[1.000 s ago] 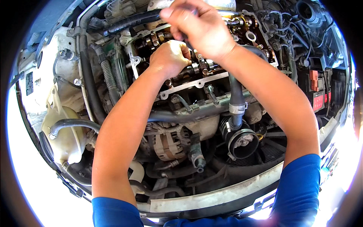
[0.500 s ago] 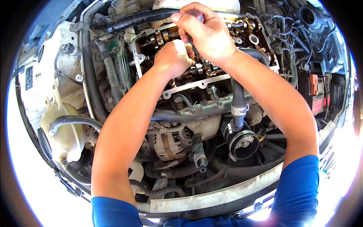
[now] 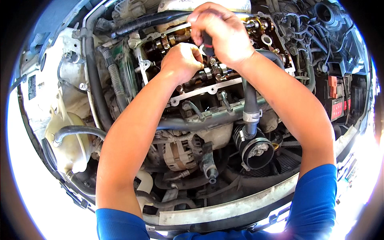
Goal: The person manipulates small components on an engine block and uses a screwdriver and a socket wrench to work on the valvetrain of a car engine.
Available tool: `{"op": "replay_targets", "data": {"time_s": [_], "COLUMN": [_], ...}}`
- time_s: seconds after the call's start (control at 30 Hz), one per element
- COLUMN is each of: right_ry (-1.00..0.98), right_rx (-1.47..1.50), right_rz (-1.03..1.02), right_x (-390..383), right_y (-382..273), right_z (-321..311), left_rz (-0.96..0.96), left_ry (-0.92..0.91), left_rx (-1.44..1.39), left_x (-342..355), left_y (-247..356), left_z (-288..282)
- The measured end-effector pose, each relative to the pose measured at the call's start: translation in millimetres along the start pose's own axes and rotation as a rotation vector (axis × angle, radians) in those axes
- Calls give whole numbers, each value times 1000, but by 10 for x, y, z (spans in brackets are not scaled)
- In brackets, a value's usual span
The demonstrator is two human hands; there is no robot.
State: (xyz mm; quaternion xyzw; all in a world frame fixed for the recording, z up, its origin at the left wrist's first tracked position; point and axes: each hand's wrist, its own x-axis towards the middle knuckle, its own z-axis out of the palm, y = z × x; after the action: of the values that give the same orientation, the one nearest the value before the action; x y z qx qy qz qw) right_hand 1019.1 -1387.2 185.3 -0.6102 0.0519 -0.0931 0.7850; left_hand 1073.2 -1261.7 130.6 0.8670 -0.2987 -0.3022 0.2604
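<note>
Over an uncovered engine head, both of my hands work close together. My right hand is wrapped round the dark handle of a screwdriver, which has a red band and points down among the camshaft parts. That hand is slightly blurred, and the tool's tip is hidden. Just left of and below it, my left hand is closed, its thumb and fingers pinched low beside the near camshaft. What the left fingertips hold, if anything, does not show.
A black hose with a metal clamp descends to a round duct stuffed with pale material. The alternator lies below my hands. A yellowed plastic reservoir stands left, a battery right. The pale front crossbar runs nearest me.
My right hand has turned round the screwdriver; its thumb no longer juts left, and the red-banded handle shows below the fingers. My left hand stays nearly in place.
</note>
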Motion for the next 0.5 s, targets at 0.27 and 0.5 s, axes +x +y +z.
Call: {"op": "replay_targets", "data": {"time_s": [0.27, 0.5], "right_ry": [5, 59], "right_rx": [6, 232], "right_rz": [33, -35], "right_x": [12, 44], "right_y": [-90, 18], "right_z": [46, -121], "left_rz": [-6, -85], "left_ry": [41, -11], "left_rx": [-4, -17], "left_x": [8, -33], "left_y": [-72, 39], "left_z": [79, -17]}}
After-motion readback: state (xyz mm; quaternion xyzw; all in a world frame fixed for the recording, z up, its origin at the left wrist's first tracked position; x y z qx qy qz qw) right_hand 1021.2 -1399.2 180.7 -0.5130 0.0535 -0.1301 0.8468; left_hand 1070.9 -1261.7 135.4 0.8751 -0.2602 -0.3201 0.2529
